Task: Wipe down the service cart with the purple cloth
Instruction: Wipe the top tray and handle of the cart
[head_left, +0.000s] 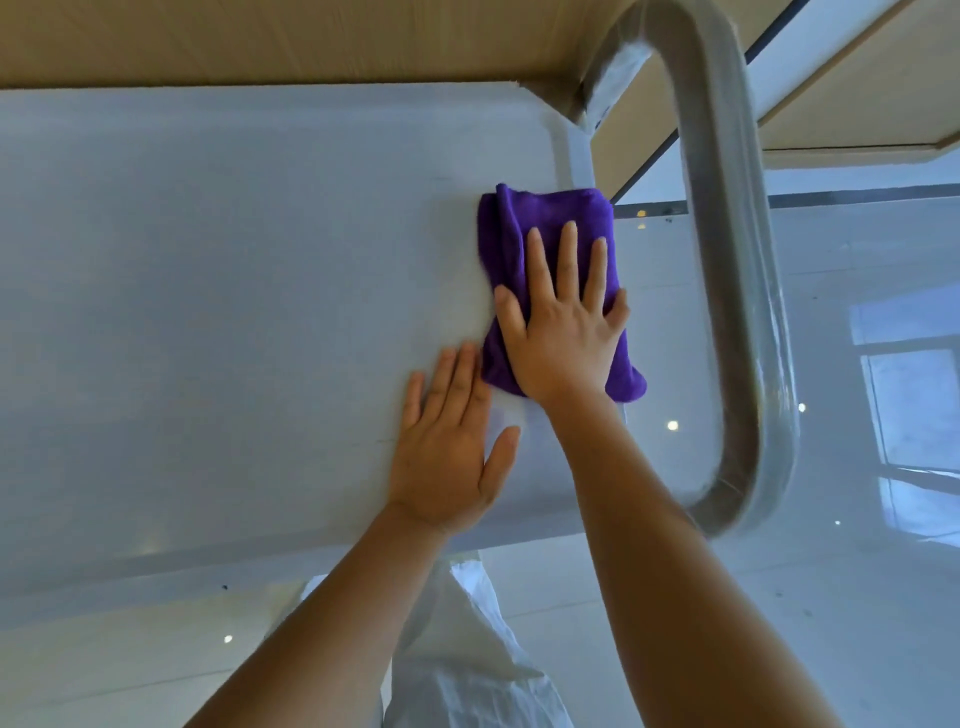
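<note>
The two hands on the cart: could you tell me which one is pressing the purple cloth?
The right hand, spread flat on the purple cloth; the left hand rests on bare cart top.

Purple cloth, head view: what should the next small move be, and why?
Probably slide the purple cloth leftward across the cart top. The right hand presses it flat near the right end, beside the handle, while a wide stretch of surface lies bare to the left. The left hand rests flat on the top, bracing.
</note>
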